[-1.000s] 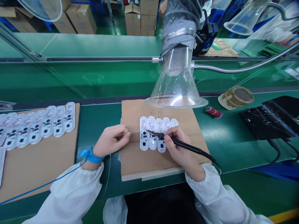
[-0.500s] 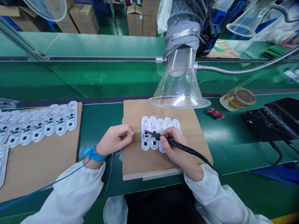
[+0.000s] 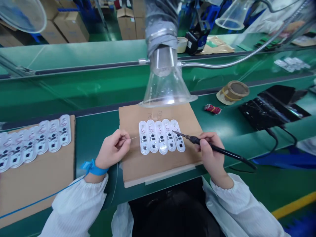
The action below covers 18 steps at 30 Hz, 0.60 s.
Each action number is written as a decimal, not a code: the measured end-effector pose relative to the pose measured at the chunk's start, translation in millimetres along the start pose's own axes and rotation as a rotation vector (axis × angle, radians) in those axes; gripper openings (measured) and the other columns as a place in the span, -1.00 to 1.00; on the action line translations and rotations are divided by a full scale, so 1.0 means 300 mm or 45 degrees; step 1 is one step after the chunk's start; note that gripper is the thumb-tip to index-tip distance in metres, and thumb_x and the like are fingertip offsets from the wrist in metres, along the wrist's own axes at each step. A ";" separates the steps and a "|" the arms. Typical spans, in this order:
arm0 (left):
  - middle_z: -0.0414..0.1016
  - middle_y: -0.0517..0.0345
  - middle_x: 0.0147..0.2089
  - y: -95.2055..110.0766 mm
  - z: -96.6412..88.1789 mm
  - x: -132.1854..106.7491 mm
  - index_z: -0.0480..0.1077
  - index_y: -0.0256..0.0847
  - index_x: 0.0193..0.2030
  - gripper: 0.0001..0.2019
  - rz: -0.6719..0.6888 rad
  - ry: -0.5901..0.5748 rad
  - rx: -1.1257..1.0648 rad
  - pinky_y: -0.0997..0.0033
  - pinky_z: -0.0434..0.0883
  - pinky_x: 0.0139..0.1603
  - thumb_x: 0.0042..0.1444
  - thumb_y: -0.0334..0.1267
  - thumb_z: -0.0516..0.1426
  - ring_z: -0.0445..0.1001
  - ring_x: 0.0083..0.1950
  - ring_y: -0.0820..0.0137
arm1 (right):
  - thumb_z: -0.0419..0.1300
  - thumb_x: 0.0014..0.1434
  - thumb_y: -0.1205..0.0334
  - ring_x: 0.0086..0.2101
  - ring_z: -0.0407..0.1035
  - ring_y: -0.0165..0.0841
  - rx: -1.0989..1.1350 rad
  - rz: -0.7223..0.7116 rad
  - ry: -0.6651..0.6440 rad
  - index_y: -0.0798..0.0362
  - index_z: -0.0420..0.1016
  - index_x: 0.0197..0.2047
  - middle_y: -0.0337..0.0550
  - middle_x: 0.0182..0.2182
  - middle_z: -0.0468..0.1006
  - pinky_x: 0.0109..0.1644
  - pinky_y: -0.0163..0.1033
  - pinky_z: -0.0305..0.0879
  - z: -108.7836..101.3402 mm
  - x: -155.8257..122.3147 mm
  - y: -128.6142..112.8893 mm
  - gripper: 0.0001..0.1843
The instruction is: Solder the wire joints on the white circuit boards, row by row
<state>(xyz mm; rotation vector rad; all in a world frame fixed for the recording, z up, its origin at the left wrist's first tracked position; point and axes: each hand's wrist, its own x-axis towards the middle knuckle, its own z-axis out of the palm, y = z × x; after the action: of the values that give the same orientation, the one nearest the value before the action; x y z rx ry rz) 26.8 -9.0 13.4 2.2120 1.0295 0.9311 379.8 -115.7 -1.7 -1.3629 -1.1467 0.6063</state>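
Observation:
Several small white circuit boards [image 3: 161, 141] with red wires lie side by side on a brown cardboard sheet [image 3: 158, 161]. My right hand [image 3: 209, 153] is closed round a black soldering iron [image 3: 217, 149], its tip raised over the rightmost board. Just left of the boards, my left hand [image 3: 112, 149] pinches a thin solder wire [image 3: 132, 138] whose end points toward the leftmost board. A blue wrist strap [image 3: 92, 167] with a blue cord circles my left wrist.
A clear fume-extraction hood [image 3: 168, 89] hangs right behind the boards. More white boards [image 3: 34, 141] lie on a second cardboard sheet at the left. A tape roll [image 3: 232, 92], a red wire bundle [image 3: 212, 109] and a black soldering station [image 3: 269, 107] sit at the right.
My right hand has drawn the iron off the left boards and moved it to the right. The left hand keeps the solder wire. The camera view has swung to the right.

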 end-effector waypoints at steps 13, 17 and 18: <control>0.34 0.22 -0.29 0.248 0.353 0.022 0.38 -0.12 -0.06 -0.87 0.284 -0.120 -0.098 0.30 0.36 -0.19 0.51 -0.46 0.13 0.37 -0.25 0.34 | 0.30 0.54 0.00 -0.59 0.25 -0.43 0.268 0.003 0.125 -0.07 0.42 -0.24 -0.39 -0.53 0.36 -0.51 -0.32 0.19 -0.139 -0.153 0.104 -0.68; 0.33 0.24 -0.28 0.239 0.355 0.013 0.37 -0.11 -0.06 -0.86 0.307 -0.148 -0.105 0.29 0.35 -0.16 0.50 -0.47 0.14 0.35 -0.25 0.35 | 0.30 0.53 -0.05 -0.55 0.28 -0.40 0.164 -0.010 0.091 -0.06 0.41 -0.23 -0.37 -0.52 0.37 -0.44 -0.27 0.23 -0.149 -0.165 0.125 -0.66; 0.32 0.25 -0.28 0.238 0.355 0.012 0.36 -0.11 -0.06 -0.85 0.309 -0.155 -0.103 0.29 0.35 -0.15 0.50 -0.47 0.14 0.35 -0.25 0.36 | 0.30 0.53 -0.06 -0.54 0.29 -0.39 0.143 -0.009 0.092 -0.06 0.41 -0.24 -0.36 -0.51 0.38 -0.43 -0.25 0.24 -0.152 -0.168 0.131 -0.66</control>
<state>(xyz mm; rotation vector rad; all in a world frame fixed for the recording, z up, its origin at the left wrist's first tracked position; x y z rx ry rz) 141.2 -64.8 -2.6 2.3279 0.6672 0.9091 411.6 -172.9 -45.0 -1.2746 -1.0434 0.6027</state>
